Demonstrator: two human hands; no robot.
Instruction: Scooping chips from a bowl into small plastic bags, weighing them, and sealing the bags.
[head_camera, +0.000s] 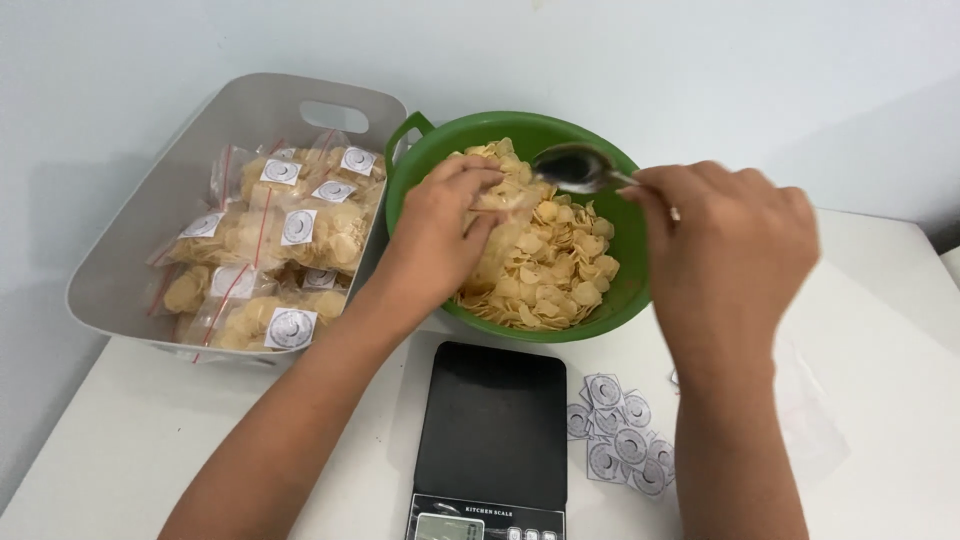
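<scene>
A single head-worn camera looks steeply down and forward over a white table (880, 330), close enough that both forearms enter from the bottom edge, at about 7 and 5 o'clock. It faces a pale wall that fills the top of the frame at 12 o'clock, with a green bowl (625, 290) near the centre, a grey tub (130, 240) at 9 to 10 o'clock and a black kitchen scale (492, 420) cut off by the bottom edge at 6 o'clock. No second view exists, so nothing is shared between views.
</scene>
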